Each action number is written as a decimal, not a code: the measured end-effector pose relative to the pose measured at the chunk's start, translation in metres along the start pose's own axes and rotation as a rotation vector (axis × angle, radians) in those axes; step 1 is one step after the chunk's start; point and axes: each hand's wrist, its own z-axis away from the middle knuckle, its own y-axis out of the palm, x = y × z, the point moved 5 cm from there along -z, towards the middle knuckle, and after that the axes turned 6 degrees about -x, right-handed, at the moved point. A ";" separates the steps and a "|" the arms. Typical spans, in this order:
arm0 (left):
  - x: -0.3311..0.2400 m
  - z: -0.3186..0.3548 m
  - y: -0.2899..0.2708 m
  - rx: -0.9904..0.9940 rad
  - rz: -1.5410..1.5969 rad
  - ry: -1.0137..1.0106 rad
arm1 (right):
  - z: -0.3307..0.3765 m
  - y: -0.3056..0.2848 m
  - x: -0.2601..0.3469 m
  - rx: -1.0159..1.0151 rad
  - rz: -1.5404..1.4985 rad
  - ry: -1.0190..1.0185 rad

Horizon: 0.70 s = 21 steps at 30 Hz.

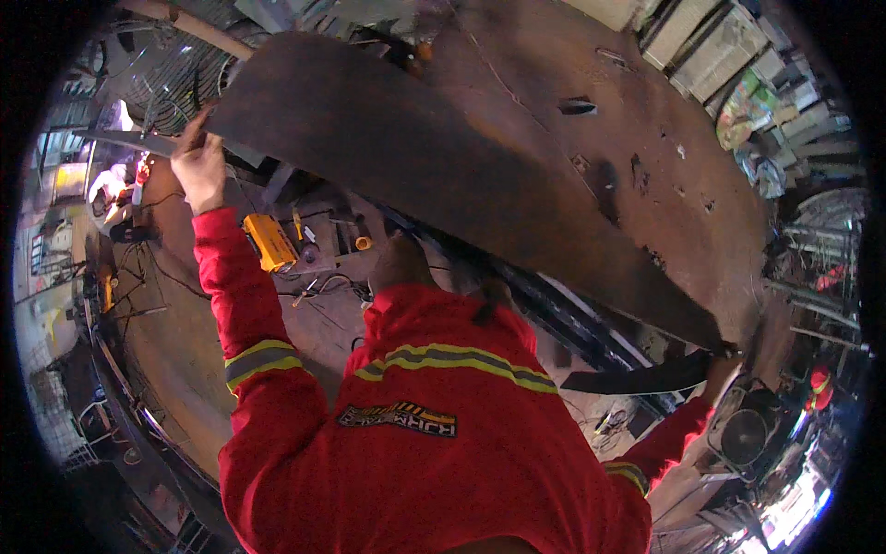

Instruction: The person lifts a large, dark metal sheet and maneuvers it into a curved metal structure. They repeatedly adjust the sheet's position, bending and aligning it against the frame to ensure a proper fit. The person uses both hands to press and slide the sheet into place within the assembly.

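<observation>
A long, dark metal sheet (397,138) spans the area in front of me, wide at its far left end and narrowing toward the right. My left hand (199,173) grips its left edge, fingers curled around the rim. At the narrow right end my right hand (723,374) is closed on the sheet's corner, its fingers partly hidden. Below the sheet, a black beam (554,319) runs slantwise past my feet. A dark curved strip (637,376) lies beside my right hand; whether it joins the sheet, I cannot tell.
A yellow tool case (269,243) and several hand tools lie on the floor inside my left arm. Cables (323,286) trail near them. One person (115,189) is at the far left, another (820,383) at the far right. Stacked panels (715,46) stand at the back right.
</observation>
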 end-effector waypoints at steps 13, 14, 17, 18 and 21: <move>0.190 -0.095 0.132 0.402 -0.282 0.274 | -0.005 0.295 0.114 0.160 0.266 -0.288; 0.217 -0.088 0.159 0.444 -0.215 0.240 | -0.014 0.289 0.106 0.239 0.479 -0.366; 0.269 -0.095 0.160 0.660 -0.399 0.246 | 0.062 0.445 0.233 0.959 0.795 -0.247; 0.281 -0.084 0.179 0.680 -0.323 0.249 | 0.061 0.445 0.255 0.989 0.610 -0.257; 0.311 -0.047 0.221 0.745 -0.251 0.339 | 0.101 0.493 0.401 1.006 -0.196 -0.278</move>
